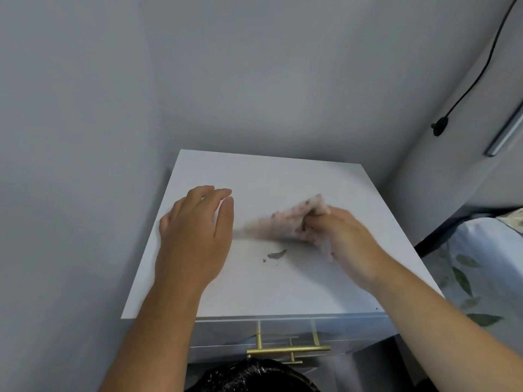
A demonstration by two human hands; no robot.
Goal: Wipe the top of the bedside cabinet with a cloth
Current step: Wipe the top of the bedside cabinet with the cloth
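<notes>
The white top of the bedside cabinet fills the middle of the head view. My right hand grips a pink patterned cloth, blurred by motion, and presses it on the top right of centre. A small dark smear of dirt lies just in front of the cloth. My left hand rests on the left part of the top, fingers slightly apart, holding nothing.
Grey walls close in behind and to the left of the cabinet. A bed with leaf-print bedding stands at the right. A black cable hangs on the right wall. A gold drawer handle and a black plastic bag sit below the front edge.
</notes>
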